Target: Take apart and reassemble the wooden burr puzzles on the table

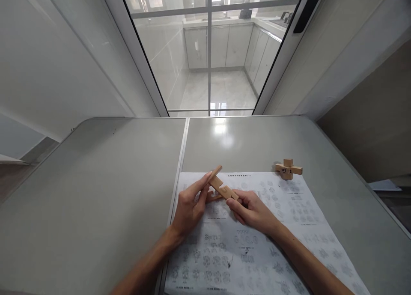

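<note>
My left hand [192, 205] is closed, its thumb and fingers pinching a slim wooden puzzle stick [217, 171] that points up and to the right. A flat notched wooden puzzle piece [228, 192] runs slantwise between the hands. My right hand [253, 211] grips its lower right end between thumb and fingers, and its upper left end meets the stick. Below it, another wooden puzzle piece [214, 197] shows partly beside my left fingertips. Fingers hide how the pieces join. Both hands are just above a printed sheet [257, 260] with rows of small diagrams.
A cross-shaped wooden puzzle assembly [288, 169] with dark marks stands at the sheet's upper right corner. The grey table [128, 171] has a pale seam strip [183, 145] left of the sheet. Beyond its far edge is a framed glass door [209, 51].
</note>
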`<state>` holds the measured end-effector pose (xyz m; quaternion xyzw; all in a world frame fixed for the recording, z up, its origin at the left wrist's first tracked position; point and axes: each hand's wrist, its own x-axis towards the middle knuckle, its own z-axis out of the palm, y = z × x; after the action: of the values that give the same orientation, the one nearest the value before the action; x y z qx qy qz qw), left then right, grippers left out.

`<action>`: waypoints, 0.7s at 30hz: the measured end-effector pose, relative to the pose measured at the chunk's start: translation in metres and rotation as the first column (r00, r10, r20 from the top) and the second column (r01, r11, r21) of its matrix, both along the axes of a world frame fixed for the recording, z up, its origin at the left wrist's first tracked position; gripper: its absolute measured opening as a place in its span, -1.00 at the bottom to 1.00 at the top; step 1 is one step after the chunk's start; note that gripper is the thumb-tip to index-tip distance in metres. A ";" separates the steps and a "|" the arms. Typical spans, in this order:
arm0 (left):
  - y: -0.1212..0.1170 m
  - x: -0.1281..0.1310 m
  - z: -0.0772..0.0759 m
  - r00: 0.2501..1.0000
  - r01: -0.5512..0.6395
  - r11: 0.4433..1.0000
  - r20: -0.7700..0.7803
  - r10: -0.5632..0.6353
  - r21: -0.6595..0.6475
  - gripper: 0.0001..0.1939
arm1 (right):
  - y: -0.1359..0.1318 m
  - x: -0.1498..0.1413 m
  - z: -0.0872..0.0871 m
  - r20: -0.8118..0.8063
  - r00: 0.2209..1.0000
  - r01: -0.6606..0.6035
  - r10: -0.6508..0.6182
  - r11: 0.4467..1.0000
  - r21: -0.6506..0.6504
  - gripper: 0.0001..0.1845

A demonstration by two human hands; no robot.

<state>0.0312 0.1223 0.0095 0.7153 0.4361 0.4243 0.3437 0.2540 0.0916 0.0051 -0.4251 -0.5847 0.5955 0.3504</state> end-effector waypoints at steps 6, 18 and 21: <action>0.000 0.002 0.002 1.000 0.000 1.000 0.014 -0.001 0.005 -0.61 | 0.001 0.000 0.003 0.002 1.000 -0.015 0.015 1.000 -0.008 -0.48; -0.005 0.006 -0.005 0.997 -0.078 0.997 -0.027 0.078 -0.021 -0.55 | 0.000 -0.007 0.005 0.109 0.990 0.086 -0.093 0.994 0.064 -0.49; -0.005 0.006 -0.006 0.995 -0.092 0.996 -0.035 0.093 0.006 -0.54 | 0.000 -0.008 0.005 0.125 0.987 0.094 -0.103 0.993 0.070 -0.49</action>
<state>0.0371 0.1171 0.0032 0.7026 0.4738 0.4279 0.3142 0.2459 0.0917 0.0098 -0.4796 -0.6030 0.5299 0.3542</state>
